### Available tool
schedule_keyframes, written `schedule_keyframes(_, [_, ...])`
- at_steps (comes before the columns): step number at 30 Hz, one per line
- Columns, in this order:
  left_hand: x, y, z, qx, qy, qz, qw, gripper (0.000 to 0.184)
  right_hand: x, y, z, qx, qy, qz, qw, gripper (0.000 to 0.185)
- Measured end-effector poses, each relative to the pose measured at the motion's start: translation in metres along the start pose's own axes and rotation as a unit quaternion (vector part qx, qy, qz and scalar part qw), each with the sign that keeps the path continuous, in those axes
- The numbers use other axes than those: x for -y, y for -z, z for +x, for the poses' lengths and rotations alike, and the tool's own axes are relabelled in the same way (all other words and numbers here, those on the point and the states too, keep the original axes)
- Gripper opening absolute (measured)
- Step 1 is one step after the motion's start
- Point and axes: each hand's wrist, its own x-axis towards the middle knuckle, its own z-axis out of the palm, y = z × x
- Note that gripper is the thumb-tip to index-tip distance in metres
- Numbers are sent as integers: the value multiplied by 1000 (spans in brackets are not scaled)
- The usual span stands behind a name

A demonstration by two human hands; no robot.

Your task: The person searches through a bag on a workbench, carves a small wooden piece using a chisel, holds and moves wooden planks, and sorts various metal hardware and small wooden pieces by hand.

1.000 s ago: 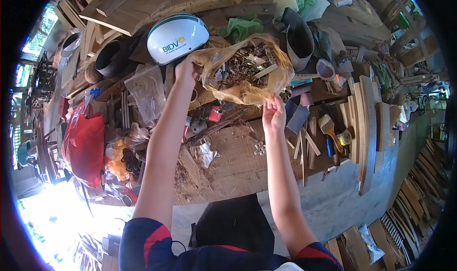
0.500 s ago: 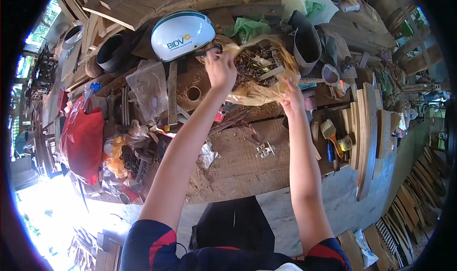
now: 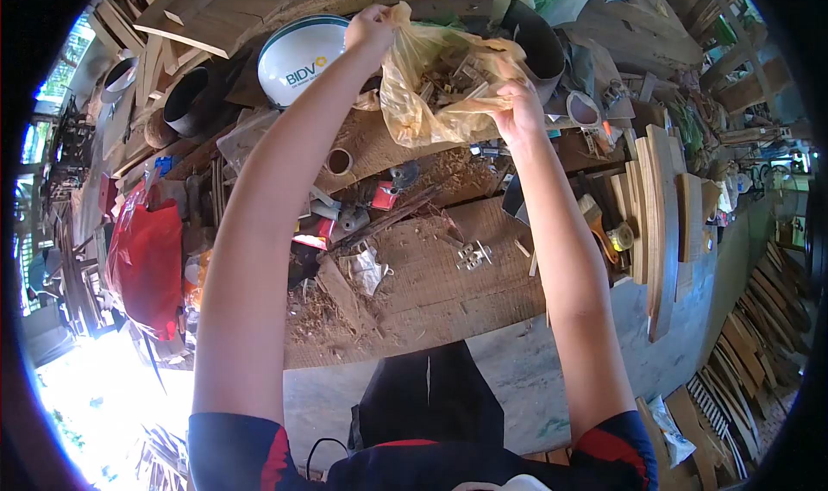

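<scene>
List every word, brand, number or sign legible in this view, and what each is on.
"BIDV": on the white helmet, beside a yellow emblem.
Smaller line under "BIDV": too small to read.
Yellowish translucent plastic bag: no lettering can be made out.
I can read no other text.

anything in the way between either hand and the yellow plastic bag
Nothing visible: the left hand and right hand both grip the edge of the yellow plastic bag. The white helmet shows beside the left wrist, not between.
</scene>
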Motion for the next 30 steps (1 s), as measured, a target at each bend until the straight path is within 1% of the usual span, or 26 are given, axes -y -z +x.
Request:
schedule_keyframes(1, [-4,1,2,18,-14,24,999,21,-1,-1,-2,-2,1,-1,1000,17])
schedule_keyframes(2, [-9,2,5,33,-16,0,999,22,-3,-4,-3,5,17,15,1000,19])
schedule_keyframes(3, [-12,2,9,35,-16,-1,999,22,-3,-5,-4,12,33,32,999,21])
schedule_keyframes(5, [-18,4,18,23,-62,27,997,24,-3,-5,-9,23,27,44,998,25])
schedule_keyframes(6, [-14,0,29,35,-41,-65,996,29,-2,-13,-14,27,46,49,997,25])
schedule_keyframes(7, [-42,8,13,36,-42,-64,996,29,-1,-17,-16,32,64,54,996,26])
schedule_keyframes(8, [-93,24,-19,36,13,-31,999,20,-9,-3,-3,52,63,51,995,26])
schedule_keyframes(9, [-122,33,-38,36,69,2,997,14,-11,-2,-4,49,62,52,995,26])
schedule_keyframes(10, [-13,3,62,106,-100,30,989,15,-16,-4,-5,62,60,59,995,26])
schedule_keyframes(11, [-15,8,51,106,-99,30,989,15,-20,-7,-6,75,58,66,993,26])
schedule_keyframes(12, [-23,19,27,77,-67,76,992,22,-24,-10,-11,64,47,51,996,26])
schedule_keyframes(13, [-19,22,20,47,-36,122,991,31,-32,-2,-10,82,26,47,995,24])
schedule_keyframes(14, [-18,25,17,47,-37,123,991,31,-40,4,-8,54,17,44,997,25])
schedule_keyframes(16, [21,27,24,56,-14,146,988,31,-46,6,-15,23,6,43,999,25])
schedule_keyframes(17, [36,27,25,58,-12,148,987,31,-44,6,-21,-19,-3,23,1000,26])
schedule_keyframes(18, [45,28,23,57,7,85,995,32,-44,10,-23,-61,-11,2,998,27])
schedule_keyframes(19, [52,27,22,55,26,20,998,34,-45,13,-24,-63,-12,2,998,27])
schedule_keyframes(20, [58,25,23,56,28,20,998,34,-46,16,-24,-134,-19,-29,990,32])
schedule_keyframes(21, [60,25,18,43,61,3,997,37,-48,19,-25,-204,-25,-60,977,37])
schedule_keyframes(22, [55,27,10,28,93,-13,995,40,-44,18,-28,-219,-46,-60,973,37])
schedule_keyframes(23, [51,27,-1,29,95,-15,995,40,-42,16,-33,-220,-47,-62,972,37])
schedule_keyframes(25, [23,31,-41,-103,-16,128,986,48,-40,17,-38,-218,-82,-102,967,40])
schedule_keyframes(26, [26,30,-56,-114,-123,148,975,50,-41,20,-38,-219,-82,-102,967,40])
schedule_keyframes(28, [29,22,-78,-26,-318,259,912,56,-44,30,-37,-208,-90,-131,965,43])
schedule_keyframes(29, [15,23,-104,65,-374,292,878,55,-42,34,-38,-211,-92,-132,964,43])
schedule_keyframes(30, [4,23,-123,155,-426,319,832,54,-39,39,-38,-180,-93,-138,969,43])
